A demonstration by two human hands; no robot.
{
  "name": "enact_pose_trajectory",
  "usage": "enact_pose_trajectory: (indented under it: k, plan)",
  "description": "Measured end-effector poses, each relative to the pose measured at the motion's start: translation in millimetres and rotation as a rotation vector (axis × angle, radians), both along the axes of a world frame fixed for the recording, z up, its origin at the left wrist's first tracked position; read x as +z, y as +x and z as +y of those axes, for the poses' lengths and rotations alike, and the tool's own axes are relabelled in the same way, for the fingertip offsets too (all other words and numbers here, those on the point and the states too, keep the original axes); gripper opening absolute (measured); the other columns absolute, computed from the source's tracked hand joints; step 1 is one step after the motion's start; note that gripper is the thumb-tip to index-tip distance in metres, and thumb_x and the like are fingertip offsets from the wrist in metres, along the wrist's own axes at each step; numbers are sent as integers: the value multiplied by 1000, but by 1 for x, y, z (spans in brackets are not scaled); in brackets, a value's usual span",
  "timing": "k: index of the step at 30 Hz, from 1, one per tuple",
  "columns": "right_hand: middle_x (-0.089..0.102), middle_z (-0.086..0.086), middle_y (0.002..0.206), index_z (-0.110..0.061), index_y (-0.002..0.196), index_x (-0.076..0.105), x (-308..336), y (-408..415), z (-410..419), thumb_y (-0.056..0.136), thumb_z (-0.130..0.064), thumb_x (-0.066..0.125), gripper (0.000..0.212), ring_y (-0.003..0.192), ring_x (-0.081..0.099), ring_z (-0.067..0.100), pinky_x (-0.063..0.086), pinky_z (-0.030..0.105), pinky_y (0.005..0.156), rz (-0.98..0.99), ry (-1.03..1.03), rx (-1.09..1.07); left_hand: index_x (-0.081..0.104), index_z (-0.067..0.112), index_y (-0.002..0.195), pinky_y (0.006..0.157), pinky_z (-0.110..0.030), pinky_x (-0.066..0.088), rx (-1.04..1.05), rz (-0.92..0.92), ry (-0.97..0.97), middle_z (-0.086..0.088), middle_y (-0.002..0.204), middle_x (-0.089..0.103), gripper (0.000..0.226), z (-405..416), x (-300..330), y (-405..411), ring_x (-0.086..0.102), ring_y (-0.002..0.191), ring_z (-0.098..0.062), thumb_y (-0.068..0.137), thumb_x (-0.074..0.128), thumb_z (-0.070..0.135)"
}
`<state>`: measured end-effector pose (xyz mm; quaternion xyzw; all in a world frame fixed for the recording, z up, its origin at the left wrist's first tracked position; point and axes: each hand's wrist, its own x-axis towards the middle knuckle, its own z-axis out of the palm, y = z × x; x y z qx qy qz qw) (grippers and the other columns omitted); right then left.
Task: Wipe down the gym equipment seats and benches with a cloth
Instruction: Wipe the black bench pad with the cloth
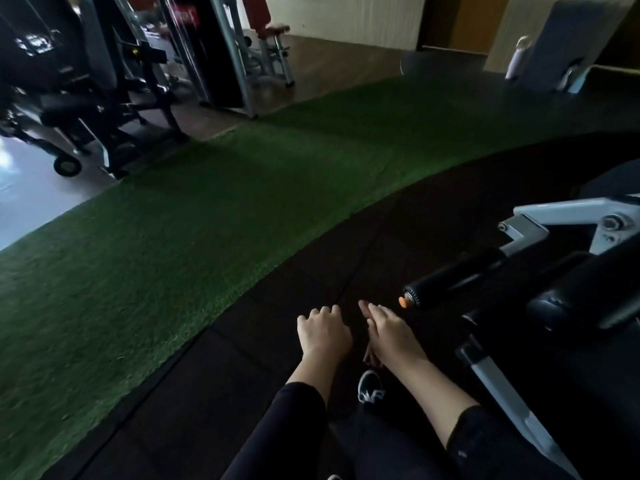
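Our left hand (323, 336) curls loosely, holding nothing; our right hand (391, 336) reaches with straight fingers toward the padded seat (585, 299), no cloth visible, likely between machines.

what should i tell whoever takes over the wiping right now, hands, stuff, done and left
Left hand: held out over the dark rubber floor, fingers loosely curled, holding nothing.
Right hand: beside it, fingers fairly straight, no cloth visible in it.
Cloth: not in view.
Nearest equipment: black padded seat on a grey frame to the right, with a black handle pointing toward the hands. More machines stand far left beyond the green turf.
Done: cannot tell.
Left: find the cloth, then wipe the padded seat, probably first.
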<state>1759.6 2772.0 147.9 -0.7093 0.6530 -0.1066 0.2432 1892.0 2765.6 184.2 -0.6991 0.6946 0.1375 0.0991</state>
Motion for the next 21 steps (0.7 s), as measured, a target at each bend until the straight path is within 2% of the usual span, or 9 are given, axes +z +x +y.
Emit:
enact_pose_trajectory:
  k: [10, 14, 18, 21]
  plan:
    - [41, 10, 145, -11, 142, 37, -7, -3, -217, 101, -22, 36, 43, 133, 40, 23, 35, 30, 108, 11, 11, -43, 49, 18, 129, 101, -41, 38, -81, -39, 18, -2, 128, 57, 36, -214, -2, -4, 51, 121, -22, 98, 40, 34]
    - [39, 10, 147, -14, 143, 36, 0, -11, -294, 102, -22, 35, 42, 133, 40, 23, 39, 32, 106, 14, 9, -54, 48, 19, 129, 99, -39, 38, -90, -25, 1, -1, 127, 57, 35, -294, 4, -13, 51, 120, -21, 98, 39, 34]
    - [40, 11, 146, -11, 143, 36, 2, -20, -362, 101, -22, 37, 43, 133, 40, 24, 41, 36, 105, 12, 25, -98, 38, 23, 141, 99, -39, 37, -110, 15, 6, -2, 131, 55, 44, -365, 7, -21, 50, 123, -22, 98, 40, 34]
    - [45, 11, 142, -9, 141, 39, 0, -25, -415, 101, -21, 37, 42, 129, 44, 25, 41, 34, 103, 4, 19, -139, 37, 24, 142, 100, -39, 37, -151, 6, 15, -2, 132, 55, 45, -425, 6, -26, 50, 124, -22, 99, 40, 34]
